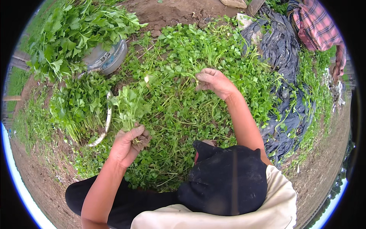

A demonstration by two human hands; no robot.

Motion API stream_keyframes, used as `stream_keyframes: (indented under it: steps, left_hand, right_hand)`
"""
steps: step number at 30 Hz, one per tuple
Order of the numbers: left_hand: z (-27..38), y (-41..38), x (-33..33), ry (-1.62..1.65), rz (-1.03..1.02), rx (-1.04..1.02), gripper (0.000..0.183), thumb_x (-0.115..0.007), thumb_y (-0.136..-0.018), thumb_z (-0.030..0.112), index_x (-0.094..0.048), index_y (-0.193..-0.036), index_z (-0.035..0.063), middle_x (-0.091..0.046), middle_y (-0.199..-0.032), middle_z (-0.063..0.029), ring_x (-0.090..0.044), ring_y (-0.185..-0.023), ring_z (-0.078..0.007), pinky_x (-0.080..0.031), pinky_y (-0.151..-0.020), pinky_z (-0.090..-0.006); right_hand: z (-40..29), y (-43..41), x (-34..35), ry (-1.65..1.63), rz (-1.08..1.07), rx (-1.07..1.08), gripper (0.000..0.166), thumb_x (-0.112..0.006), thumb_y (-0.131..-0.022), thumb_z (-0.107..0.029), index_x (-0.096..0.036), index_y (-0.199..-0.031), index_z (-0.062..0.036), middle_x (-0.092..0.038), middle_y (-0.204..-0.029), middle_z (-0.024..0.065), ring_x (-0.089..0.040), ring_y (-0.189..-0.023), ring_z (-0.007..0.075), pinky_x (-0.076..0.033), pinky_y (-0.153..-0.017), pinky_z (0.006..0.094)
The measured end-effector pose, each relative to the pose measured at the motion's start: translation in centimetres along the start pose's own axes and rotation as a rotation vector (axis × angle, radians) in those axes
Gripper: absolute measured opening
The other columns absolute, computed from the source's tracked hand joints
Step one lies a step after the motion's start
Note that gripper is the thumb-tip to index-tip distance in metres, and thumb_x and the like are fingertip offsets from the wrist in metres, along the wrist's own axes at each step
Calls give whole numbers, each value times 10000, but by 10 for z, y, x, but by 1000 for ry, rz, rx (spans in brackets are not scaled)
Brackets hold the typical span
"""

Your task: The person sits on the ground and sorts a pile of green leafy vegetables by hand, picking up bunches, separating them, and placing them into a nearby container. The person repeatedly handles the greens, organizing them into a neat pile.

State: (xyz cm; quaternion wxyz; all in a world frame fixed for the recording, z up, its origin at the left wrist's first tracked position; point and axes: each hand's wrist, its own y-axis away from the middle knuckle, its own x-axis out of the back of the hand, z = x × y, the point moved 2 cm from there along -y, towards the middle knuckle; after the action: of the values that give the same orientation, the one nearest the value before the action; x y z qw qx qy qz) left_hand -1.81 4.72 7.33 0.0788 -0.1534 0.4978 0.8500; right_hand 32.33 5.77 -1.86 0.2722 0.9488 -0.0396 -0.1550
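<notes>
My left hand is closed around the root end of a small bunch of celery plants, leaves upward. Brown soil clings to the roots below my thumb. Farther forward and to the right, my right hand pinches a thin pale celery stem between thumb and fingers. Both hands are above a wide layer of loose, tangled celery greens on the ground. To the left of my left hand, a thicker bundle of celery lies beside a curved white strip.
A translucent plastic bucket with writing stands at upper left, partly covered by large celery leaves. Crumpled black plastic film runs down the right side. A person in a plaid shirt bends over at upper right. Bare soil lies ahead.
</notes>
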Motion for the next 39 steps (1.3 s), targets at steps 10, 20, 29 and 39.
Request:
stream_keyframes:
  steps: [10,20,29,39]
  left_hand:
    - [-29,-115,-66,-222,107,-214,358,-737,-821,141,-545,-1109,51,-618,-943,-43,-590,-839,-165,-498,-739,-342]
    - [-61,-126,-50,-283,171,-198,226,-713,-829,115,-621,-1005,6,-630,-857,-50,-592,-718,-141,-480,-603,-297]
    - [-60,-98,-15,-317,64,11,228,-720,-839,174,-626,-1018,69,-629,-830,-5,-549,-704,-111,-461,-614,-287]
    - [-25,-64,-22,-347,-16,56,263,-712,-842,206,-623,-1056,81,-683,-885,-43,-546,-720,-116,-451,-635,-276]
  right_hand:
    - [31,10,-23,380,73,72,231,-603,-899,-197,-626,-1059,-32,-658,-935,34,-623,-792,124,-502,-696,266]
    - [67,12,-41,612,-49,-173,287,-592,-842,-238,-666,-976,5,-699,-806,117,-658,-670,168,-528,-679,311]
    - [75,22,-90,775,-413,202,259,-555,-871,-236,-622,-1039,-51,-657,-771,91,-600,-674,186,-481,-655,328]
    - [47,-9,-86,940,301,-21,510,-688,-750,-444,-673,-1047,-30,-682,-902,196,-662,-842,301,-508,-787,399]
